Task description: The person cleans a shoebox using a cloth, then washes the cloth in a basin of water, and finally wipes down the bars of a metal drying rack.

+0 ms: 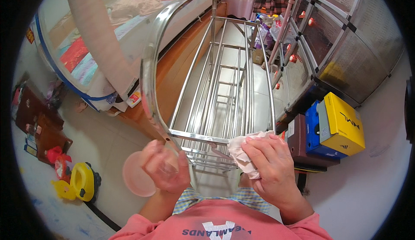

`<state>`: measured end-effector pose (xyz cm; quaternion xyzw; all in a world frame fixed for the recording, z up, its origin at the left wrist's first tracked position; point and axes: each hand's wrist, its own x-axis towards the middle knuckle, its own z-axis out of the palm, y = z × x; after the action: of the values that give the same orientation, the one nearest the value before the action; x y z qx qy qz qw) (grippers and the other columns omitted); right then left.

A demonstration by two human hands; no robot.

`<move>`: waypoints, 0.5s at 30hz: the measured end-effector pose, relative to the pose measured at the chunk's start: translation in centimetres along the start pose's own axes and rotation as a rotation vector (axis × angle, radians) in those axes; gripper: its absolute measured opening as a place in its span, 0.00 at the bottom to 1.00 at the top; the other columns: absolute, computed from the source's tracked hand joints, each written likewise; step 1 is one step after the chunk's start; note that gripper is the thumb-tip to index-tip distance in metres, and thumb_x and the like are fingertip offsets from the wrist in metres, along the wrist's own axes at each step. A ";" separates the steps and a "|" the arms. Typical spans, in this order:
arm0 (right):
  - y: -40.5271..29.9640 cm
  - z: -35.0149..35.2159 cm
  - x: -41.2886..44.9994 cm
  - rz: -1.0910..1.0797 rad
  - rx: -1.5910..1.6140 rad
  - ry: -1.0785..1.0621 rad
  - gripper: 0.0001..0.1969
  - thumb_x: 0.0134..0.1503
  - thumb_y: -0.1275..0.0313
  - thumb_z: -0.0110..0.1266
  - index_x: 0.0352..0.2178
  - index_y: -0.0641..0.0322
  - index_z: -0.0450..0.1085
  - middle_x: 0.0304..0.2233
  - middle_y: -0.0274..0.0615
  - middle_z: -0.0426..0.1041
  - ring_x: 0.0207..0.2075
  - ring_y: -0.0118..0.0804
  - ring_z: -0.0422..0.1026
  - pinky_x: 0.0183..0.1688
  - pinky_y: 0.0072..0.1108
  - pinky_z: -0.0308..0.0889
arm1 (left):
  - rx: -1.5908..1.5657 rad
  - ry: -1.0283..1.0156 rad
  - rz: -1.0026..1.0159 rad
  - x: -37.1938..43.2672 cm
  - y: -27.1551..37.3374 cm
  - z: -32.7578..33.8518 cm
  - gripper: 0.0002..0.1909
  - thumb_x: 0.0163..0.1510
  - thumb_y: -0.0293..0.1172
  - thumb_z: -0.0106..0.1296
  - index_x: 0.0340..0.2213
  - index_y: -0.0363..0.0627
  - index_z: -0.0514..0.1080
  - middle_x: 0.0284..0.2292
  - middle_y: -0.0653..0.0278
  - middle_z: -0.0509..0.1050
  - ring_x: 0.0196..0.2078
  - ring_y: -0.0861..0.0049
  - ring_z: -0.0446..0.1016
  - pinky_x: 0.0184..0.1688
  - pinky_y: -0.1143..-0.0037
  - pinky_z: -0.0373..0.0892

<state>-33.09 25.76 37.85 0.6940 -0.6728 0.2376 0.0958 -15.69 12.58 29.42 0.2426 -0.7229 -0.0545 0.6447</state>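
A stainless-steel tube rack [203, 137] with several long bars stands before me, and its tall curved end frame rises at the left. My right hand [270, 165] presses a crumpled white cloth or paper wipe [241, 152] against the near right corner of the top shelf. Blurred by motion, my left hand [167, 168] is beside the foot of the curved frame with its fingers curled. A round pink translucent plastic piece [137, 176] shows partly behind that hand; whether the fingers grip it is not clear.
A bed with an orange-brown wooden side [184, 57] runs along the left of the rack. Yellow [345, 123] and blue boxes sit at the right, below clear-fronted cabinets [337, 23]. A yellow toy [82, 181] stands at the lower left.
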 end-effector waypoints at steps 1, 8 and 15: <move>0.0 0.2 -0.1 0.008 -0.004 0.003 0.25 0.35 0.73 0.57 0.41 0.64 0.69 0.41 0.40 0.69 0.42 0.42 0.67 0.51 0.36 0.57 | 0.013 0.188 -0.070 0.1 -0.1 -0.2 0.25 0.48 0.21 0.53 0.49 0.36 0.61 0.41 0.55 0.68 0.43 0.64 0.69 0.50 0.69 0.62; -1.7 1.2 0.9 -0.002 0.024 -0.027 0.26 0.38 0.76 0.55 0.44 0.66 0.68 0.43 0.43 0.67 0.43 0.46 0.65 0.46 0.36 0.58 | -0.341 -0.129 -0.437 0.5 -0.9 0.0 0.25 0.54 0.17 0.42 0.53 0.27 0.54 0.49 0.49 0.65 0.51 0.66 0.66 0.51 0.73 0.62; -3.5 3.4 3.6 -0.137 0.063 -0.061 0.29 0.37 0.72 0.55 0.46 0.70 0.64 0.45 0.45 0.65 0.46 0.43 0.63 0.48 0.34 0.58 | -0.300 -0.155 -0.368 -0.3 -1.9 -0.5 0.26 0.54 0.14 0.42 0.55 0.30 0.54 0.51 0.49 0.65 0.55 0.64 0.65 0.55 0.72 0.60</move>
<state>-29.02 21.25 37.21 0.7481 -0.6185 0.2303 0.0695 -14.68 11.14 28.49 0.2668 -0.6977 -0.2958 0.5954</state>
